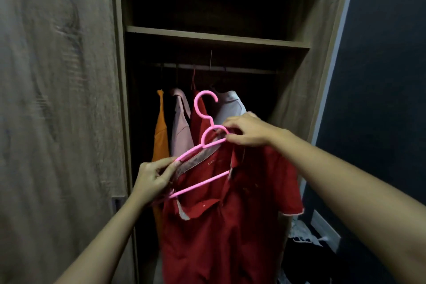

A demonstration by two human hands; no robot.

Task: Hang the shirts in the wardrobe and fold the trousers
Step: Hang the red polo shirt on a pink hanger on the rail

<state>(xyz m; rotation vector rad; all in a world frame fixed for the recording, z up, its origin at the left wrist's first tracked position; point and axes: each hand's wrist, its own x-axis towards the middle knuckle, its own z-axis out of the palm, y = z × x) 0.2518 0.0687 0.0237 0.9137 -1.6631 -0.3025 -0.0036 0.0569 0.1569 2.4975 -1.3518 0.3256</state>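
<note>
The red shirt (230, 226) is being fitted onto a pink hanger (202, 143), left hand (153, 180) and right hand (247, 130) both pinching collar and hanger; next, hooking it onto the far rail (242, 69).

Open wardrobe (219, 39), dim inside. Four shirts on the rail (242, 70) under the shelf, from its left end: orange shirt (160, 136), pale pink shirt (181, 131), hung red shirt (199, 117), white shirt (230, 106). In front of them, a pink hanger (202, 183), tilted, hook up and off the rail. Left hand (153, 176) pinches its lower end with the collar of the held red shirt (230, 226). Right hand (247, 130) pinches the upper shoulder. The shirt hangs loosely, only partly on. Loose clothes (304, 233) lie by the wardrobe's lower right corner.
</note>
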